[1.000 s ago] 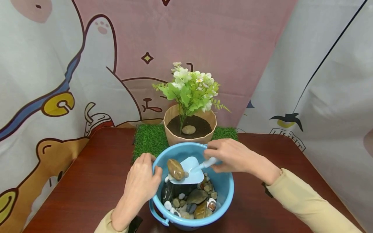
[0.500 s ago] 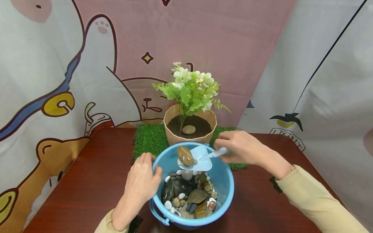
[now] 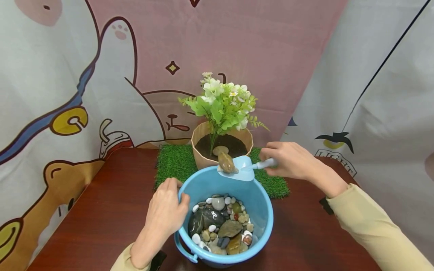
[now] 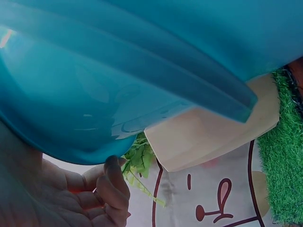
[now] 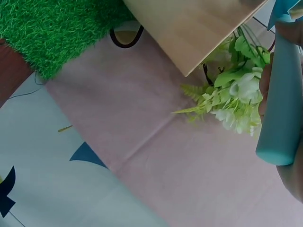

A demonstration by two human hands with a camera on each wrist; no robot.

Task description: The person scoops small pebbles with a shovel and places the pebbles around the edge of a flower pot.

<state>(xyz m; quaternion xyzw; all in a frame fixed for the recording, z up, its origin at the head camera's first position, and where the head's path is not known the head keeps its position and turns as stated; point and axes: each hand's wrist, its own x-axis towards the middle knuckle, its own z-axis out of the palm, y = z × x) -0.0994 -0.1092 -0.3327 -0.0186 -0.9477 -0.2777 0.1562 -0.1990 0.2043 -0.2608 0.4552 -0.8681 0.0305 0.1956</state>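
My right hand grips the handle of a light blue toy shovel. A wet brown stone lies on the shovel's blade, above the far rim of a blue bucket and in front of the plant pot. In the right wrist view the shovel handle runs down at the right edge between the fingers. With fingers outside and thumb inside, my left hand holds the bucket's left rim. Inside the bucket lie dark stones and several white and brown pebbles.
Behind the bucket stands a beige pot with soil, a white-flowered plant and a pale stone. It rests on a green turf mat on the brown table. The bucket's handle hangs at the front left.
My right hand has raised the shovel with the brown stone from over the bucket's middle, moving away and rightward to its far rim. My left hand stays on the rim.
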